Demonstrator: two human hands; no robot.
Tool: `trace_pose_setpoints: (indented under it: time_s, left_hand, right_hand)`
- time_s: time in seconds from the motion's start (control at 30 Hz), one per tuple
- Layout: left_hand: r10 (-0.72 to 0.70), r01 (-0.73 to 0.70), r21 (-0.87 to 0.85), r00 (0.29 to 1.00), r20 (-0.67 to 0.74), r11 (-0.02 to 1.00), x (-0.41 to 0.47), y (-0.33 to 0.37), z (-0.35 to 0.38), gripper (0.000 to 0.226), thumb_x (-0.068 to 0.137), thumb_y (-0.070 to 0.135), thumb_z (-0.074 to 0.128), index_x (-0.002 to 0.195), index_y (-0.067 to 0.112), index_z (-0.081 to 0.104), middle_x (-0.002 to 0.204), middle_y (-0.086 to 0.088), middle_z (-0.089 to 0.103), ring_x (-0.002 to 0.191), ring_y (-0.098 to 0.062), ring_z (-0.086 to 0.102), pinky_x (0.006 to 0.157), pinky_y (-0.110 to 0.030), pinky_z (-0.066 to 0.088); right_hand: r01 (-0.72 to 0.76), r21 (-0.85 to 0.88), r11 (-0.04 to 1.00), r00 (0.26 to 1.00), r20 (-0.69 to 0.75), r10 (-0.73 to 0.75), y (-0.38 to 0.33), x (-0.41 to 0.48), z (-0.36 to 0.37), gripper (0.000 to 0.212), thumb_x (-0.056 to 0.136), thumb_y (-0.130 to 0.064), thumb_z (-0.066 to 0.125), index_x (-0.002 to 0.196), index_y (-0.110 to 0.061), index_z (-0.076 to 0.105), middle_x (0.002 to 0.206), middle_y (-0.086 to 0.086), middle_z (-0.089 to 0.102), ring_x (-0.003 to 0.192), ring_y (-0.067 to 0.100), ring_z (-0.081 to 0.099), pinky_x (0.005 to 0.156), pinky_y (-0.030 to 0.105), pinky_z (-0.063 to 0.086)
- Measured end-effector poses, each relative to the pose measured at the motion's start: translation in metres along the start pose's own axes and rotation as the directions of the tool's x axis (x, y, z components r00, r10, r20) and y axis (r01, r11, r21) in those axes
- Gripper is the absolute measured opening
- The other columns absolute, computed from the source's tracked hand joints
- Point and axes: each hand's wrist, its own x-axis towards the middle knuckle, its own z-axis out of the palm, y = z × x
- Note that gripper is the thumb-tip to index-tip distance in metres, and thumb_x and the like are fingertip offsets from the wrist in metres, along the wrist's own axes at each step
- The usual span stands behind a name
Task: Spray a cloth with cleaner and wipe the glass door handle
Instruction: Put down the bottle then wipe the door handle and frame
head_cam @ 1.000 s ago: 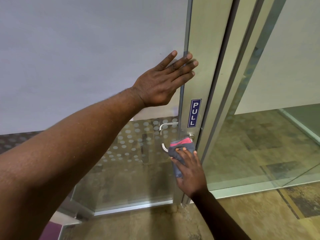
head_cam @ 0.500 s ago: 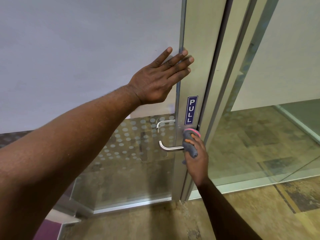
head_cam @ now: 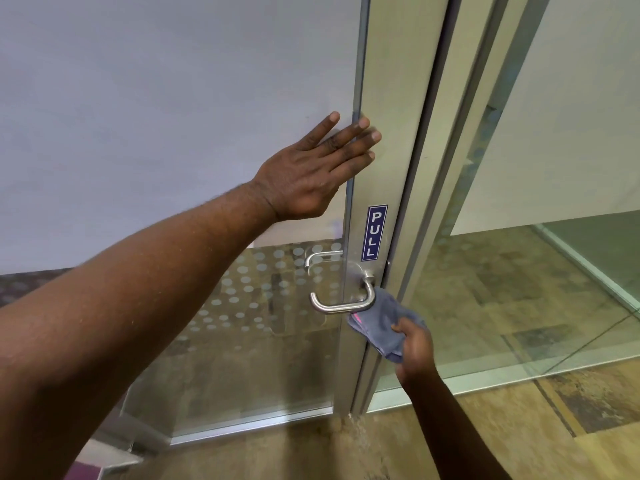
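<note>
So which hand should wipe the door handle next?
Probably the right hand: it grips the grey cloth at the door handle, while the left hand presses flat on the door higher up.

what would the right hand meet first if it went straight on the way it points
The right hand points up and left, cloth leading, so the cloth would meet the door handle at its bend first; it looks about touching there, though depth is unclear.

cloth (head_cam: 377, 323) under handle (head_cam: 341, 303), left end free
</note>
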Motion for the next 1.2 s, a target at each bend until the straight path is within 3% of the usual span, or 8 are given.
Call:
trace_pose_setpoints:
  time_s: [0.13, 0.27, 0.53, 0.63, 0.73, 0.83, 1.0, 1.2]
  left_hand:
    - [-0.002, 0.002, 0.001, 1.0, -0.021, 1.0, 0.002, -0.001, -0.003, 0.052, 0.105, 0.007, 0.035, 0.157, 0.003, 0.037, 0.167, -0.018, 0.03, 0.156, -0.033, 0.025, 0.127, -0.049, 0.007]
    - [-0.002, 0.002, 0.0, 1.0, -0.008, 1.0, 0.001, 0.001, -0.004, 0.051, 0.105, 0.008, 0.033, 0.156, 0.004, 0.037, 0.167, -0.018, 0.03, 0.156, -0.033, 0.025, 0.127, -0.049, 0.006]
    - [0.007, -0.007, -0.007, 1.0, 0.014, 1.0, 0.001, 0.0, -0.003, 0.053, 0.105, 0.01, 0.029, 0.158, 0.004, 0.036, 0.167, -0.017, 0.028, 0.157, -0.033, 0.023, 0.127, -0.048, 0.003]
    - [0.011, -0.01, -0.006, 1.0, 0.011, 1.0, 0.001, 0.001, -0.002, 0.053, 0.105, 0.009, 0.03, 0.157, 0.004, 0.037, 0.167, -0.018, 0.029, 0.157, -0.033, 0.024, 0.128, -0.048, 0.004]
    - [0.01, -0.01, -0.003, 1.0, 0.005, 1.0, 0.001, 0.0, -0.002, 0.053, 0.104, 0.009, 0.031, 0.157, 0.004, 0.037, 0.167, -0.017, 0.029, 0.157, -0.033, 0.024, 0.128, -0.048, 0.004]
    - [0.013, -0.013, -0.004, 1.0, 0.005, 1.0, 0.001, -0.001, -0.001, 0.054, 0.103, 0.008, 0.032, 0.157, 0.004, 0.036, 0.167, -0.017, 0.029, 0.157, -0.033, 0.024, 0.128, -0.049, 0.005]
    - [0.01, -0.01, -0.005, 1.0, -0.008, 1.0, 0.001, -0.001, -0.001, 0.054, 0.104, 0.007, 0.029, 0.157, 0.004, 0.038, 0.167, -0.017, 0.029, 0.157, -0.033, 0.024, 0.128, -0.048, 0.005]
    - [0.007, -0.007, -0.01, 1.0, -0.01, 1.0, 0.0, -0.001, -0.001, 0.053, 0.104, 0.007, 0.03, 0.156, 0.004, 0.039, 0.167, -0.017, 0.03, 0.156, -0.033, 0.025, 0.128, -0.047, 0.002]
  right_hand:
    - [0.102, -0.385, 0.917, 0.989, -0.064, -0.137, -0.029, -0.008, -0.026, 0.028, 0.086, 0.001, 0.054, 0.106, 0.001, 0.073, 0.066, 0.011, 0.067, 0.058, 0.024, 0.056, 0.048, 0.027, 0.043]
    - [0.231, -0.599, 0.766, 0.972, 0.18, -0.152, -0.077, -0.005, -0.006, 0.029, 0.073, 0.004, 0.054, 0.082, -0.007, 0.079, 0.076, 0.014, 0.068, 0.073, 0.027, 0.063, 0.061, 0.033, 0.049]
    - [0.429, -0.875, 0.224, 0.9, 0.395, -0.183, -0.113, 0.023, 0.055, 0.037, 0.061, -0.008, 0.061, 0.085, -0.033, 0.075, 0.079, -0.007, 0.074, 0.065, 0.009, 0.067, 0.054, 0.035, 0.055]
    - [0.545, -0.833, -0.097, 0.743, 0.534, -0.403, -0.096, 0.029, 0.068, 0.04, 0.065, -0.005, 0.07, 0.095, -0.03, 0.076, 0.096, -0.011, 0.068, 0.091, 0.014, 0.063, 0.077, 0.032, 0.052]
    - [0.382, -0.823, -0.42, 0.538, 0.568, -0.623, -0.069, 0.036, 0.07, 0.037, 0.072, -0.012, 0.078, 0.107, -0.023, 0.077, 0.098, 0.003, 0.056, 0.096, 0.025, 0.051, 0.08, 0.036, 0.038]
    - [0.256, -0.876, -0.409, 0.543, 0.48, -0.689, -0.051, 0.042, 0.074, 0.05, 0.074, -0.015, 0.081, 0.122, -0.024, 0.071, 0.097, 0.008, 0.059, 0.094, 0.03, 0.055, 0.08, 0.041, 0.043]
    - [0.113, -0.991, -0.071, 0.679, 0.129, -0.723, -0.033, 0.047, 0.085, 0.064, 0.084, -0.037, 0.08, 0.136, -0.036, 0.042, 0.101, 0.009, 0.079, 0.082, 0.036, 0.075, 0.07, 0.036, 0.055]
    - [0.342, -0.938, 0.063, 0.645, 0.185, -0.741, 0.0, 0.034, 0.084, 0.063, 0.09, -0.045, 0.069, 0.145, -0.033, 0.041, 0.136, -0.004, 0.056, 0.114, 0.014, 0.063, 0.083, 0.024, 0.052]
